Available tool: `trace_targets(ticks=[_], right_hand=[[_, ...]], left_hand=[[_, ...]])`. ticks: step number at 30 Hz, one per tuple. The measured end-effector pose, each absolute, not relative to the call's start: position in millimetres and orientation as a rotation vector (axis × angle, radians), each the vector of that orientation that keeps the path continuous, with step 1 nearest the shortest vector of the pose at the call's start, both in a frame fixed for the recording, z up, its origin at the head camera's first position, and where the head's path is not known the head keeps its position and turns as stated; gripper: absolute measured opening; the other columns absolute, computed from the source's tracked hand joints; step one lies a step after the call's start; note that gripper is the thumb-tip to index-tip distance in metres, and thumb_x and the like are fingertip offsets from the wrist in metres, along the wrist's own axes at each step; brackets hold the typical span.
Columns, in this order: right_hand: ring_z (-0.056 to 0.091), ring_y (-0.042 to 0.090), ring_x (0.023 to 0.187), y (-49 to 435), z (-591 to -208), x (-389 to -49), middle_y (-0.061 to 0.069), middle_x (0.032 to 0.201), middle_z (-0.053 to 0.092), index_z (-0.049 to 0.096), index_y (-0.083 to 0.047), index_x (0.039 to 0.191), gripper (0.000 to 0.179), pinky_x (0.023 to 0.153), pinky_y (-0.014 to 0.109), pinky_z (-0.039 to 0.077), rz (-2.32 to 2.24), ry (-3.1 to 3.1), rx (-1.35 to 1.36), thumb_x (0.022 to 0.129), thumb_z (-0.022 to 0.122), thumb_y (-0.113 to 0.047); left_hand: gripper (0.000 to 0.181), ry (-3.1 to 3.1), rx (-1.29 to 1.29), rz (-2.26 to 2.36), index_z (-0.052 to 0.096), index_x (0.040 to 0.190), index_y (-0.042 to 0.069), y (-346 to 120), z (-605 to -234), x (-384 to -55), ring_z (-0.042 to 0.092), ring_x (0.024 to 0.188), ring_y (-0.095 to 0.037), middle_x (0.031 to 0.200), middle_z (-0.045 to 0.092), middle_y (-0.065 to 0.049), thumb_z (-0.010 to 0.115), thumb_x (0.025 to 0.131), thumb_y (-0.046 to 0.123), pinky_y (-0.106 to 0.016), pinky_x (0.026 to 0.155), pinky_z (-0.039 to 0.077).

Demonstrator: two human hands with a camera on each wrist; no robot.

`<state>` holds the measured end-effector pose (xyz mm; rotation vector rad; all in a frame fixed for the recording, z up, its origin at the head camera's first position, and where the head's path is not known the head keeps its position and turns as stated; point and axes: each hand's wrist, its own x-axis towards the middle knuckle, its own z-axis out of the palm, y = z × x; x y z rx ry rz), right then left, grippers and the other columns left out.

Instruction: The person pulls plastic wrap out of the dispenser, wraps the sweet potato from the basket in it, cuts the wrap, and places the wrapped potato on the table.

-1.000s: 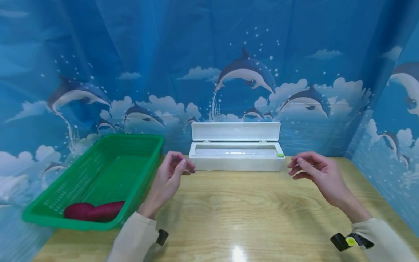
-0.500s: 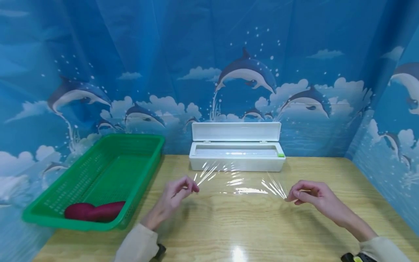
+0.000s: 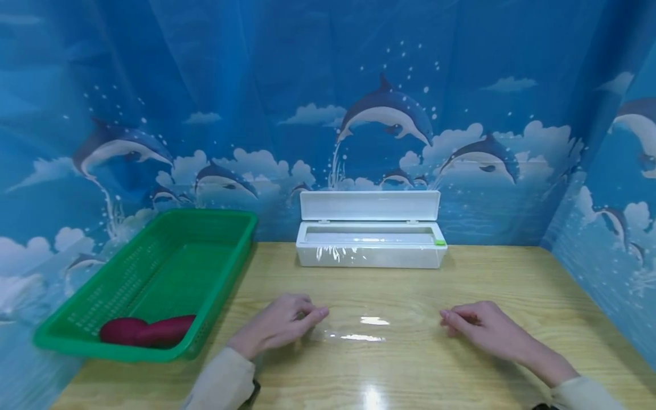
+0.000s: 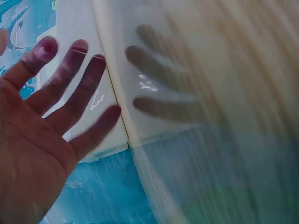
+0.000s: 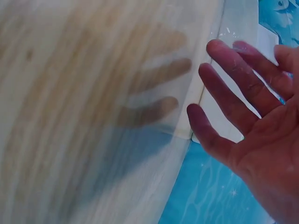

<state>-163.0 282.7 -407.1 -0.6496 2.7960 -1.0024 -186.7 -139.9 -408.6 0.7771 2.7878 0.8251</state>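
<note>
Between my hands on the table (image 3: 410,376) lies the film (image 3: 359,336), long axis left-right; left hand (image 3: 279,326) and right hand (image 3: 479,330) fingers rest straight, gripping nothing.

I see glossy, varnished wood on the table (image 3: 512,273), with clear, shiny film (image 3: 359,333) at six o'clock (near invisible). The white dispenser box (image 3: 370,253) and perforated green basket (image 3: 154,273) look smooth plastic.

Bare hands (image 3: 279,324), cream long sleeves (image 3: 220,381) on both arms
</note>
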Motion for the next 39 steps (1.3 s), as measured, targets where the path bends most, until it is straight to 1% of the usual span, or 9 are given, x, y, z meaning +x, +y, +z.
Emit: trace_targets(ticks=[3,5,10,14,18,24,31,36,39], right_hand=[[0.051,-0.006,0.065,280,-410,-163,-0.015,0.075,0.068,0.073,-0.021,0.088,0.028,0.061,0.02,0.045,-0.939,2.827,-0.697,0.107,0.054,-0.029],[0.052,-0.006,0.065,280,-411,-163,-0.013,0.076,0.07,0.074,-0.022,0.084,0.026,0.06,0.021,0.047,-0.906,2.871,-0.762,0.104,0.059,-0.027],[0.069,0.0,0.086,278,-417,-163,-0.005,0.092,0.079,0.073,-0.026,0.068,0.027,0.069,0.025,0.058,-0.838,2.96,-0.963,0.095,0.073,-0.021],[0.068,0.002,0.085,277,-422,-162,-0.01,0.088,0.074,0.063,-0.028,0.057,0.036,0.07,0.026,0.058,-0.806,2.986,-1.058,0.087,0.081,-0.019],[0.065,0.001,0.086,276,-423,-160,-0.015,0.087,0.069,0.063,-0.03,0.06,0.031,0.071,0.025,0.056,-0.783,2.989,-1.045,0.081,0.086,-0.023],[0.052,-0.007,0.08,277,-425,-154,-0.017,0.086,0.058,0.052,-0.027,0.06,0.041,0.066,0.023,0.05,-0.779,3.0,-1.017,0.074,0.091,-0.027],[0.065,0.001,0.086,281,-427,-154,-0.024,0.082,0.058,0.05,-0.028,0.058,0.043,0.077,0.028,0.058,-0.699,3.04,-1.051,0.072,0.091,-0.028],[0.056,-0.005,0.074,283,-413,-161,-0.022,0.082,0.059,0.062,-0.03,0.073,0.026,0.063,0.022,0.049,-0.711,3.057,-0.959,0.081,0.086,-0.024],[0.065,0.004,0.08,281,-409,-170,-0.015,0.092,0.066,0.07,-0.024,0.09,0.016,0.068,0.029,0.057,-0.646,3.158,-0.947,0.083,0.084,-0.019]], left_hand=[[0.057,2.784,0.777,0.72,0.078,0.08,0.025,-139,-409,-186,0.056,0.076,-0.003,0.085,0.063,0.015,0.045,0.1,0.067,-0.026,0.073,0.049],[0.054,2.788,0.799,0.668,0.072,0.07,0.029,-139,-409,-186,0.057,0.08,-0.002,0.09,0.065,0.015,0.049,0.097,0.069,-0.027,0.076,0.05],[0.046,2.794,0.9,0.576,0.066,0.063,0.031,-139,-408,-184,0.059,0.087,-0.005,0.094,0.067,0.012,0.059,0.093,0.065,-0.03,0.081,0.052],[0.044,2.81,0.96,0.521,0.064,0.06,0.029,-139,-407,-186,0.06,0.087,-0.007,0.095,0.067,0.01,0.065,0.092,0.06,-0.031,0.081,0.052],[0.04,2.82,0.965,0.483,0.066,0.062,0.028,-141,-408,-184,0.058,0.087,-0.007,0.094,0.064,0.01,0.068,0.09,0.057,-0.033,0.08,0.05],[0.03,2.827,0.946,0.49,0.069,0.065,0.027,-145,-408,-180,0.051,0.097,-0.01,0.099,0.062,0.011,0.074,0.086,0.048,-0.047,0.09,0.046],[0.023,2.813,0.952,0.52,0.072,0.069,0.03,-144,-404,-178,0.05,0.101,-0.01,0.1,0.064,0.014,0.075,0.086,0.045,-0.051,0.095,0.042],[0.02,2.773,0.92,0.579,0.072,0.072,0.032,-143,-404,-179,0.054,0.112,-0.013,0.105,0.067,0.015,0.074,0.088,0.045,-0.057,0.103,0.04],[0.021,2.764,0.909,0.59,0.072,0.071,0.032,-144,-404,-179,0.055,0.113,-0.014,0.106,0.068,0.015,0.074,0.088,0.044,-0.059,0.103,0.039]])
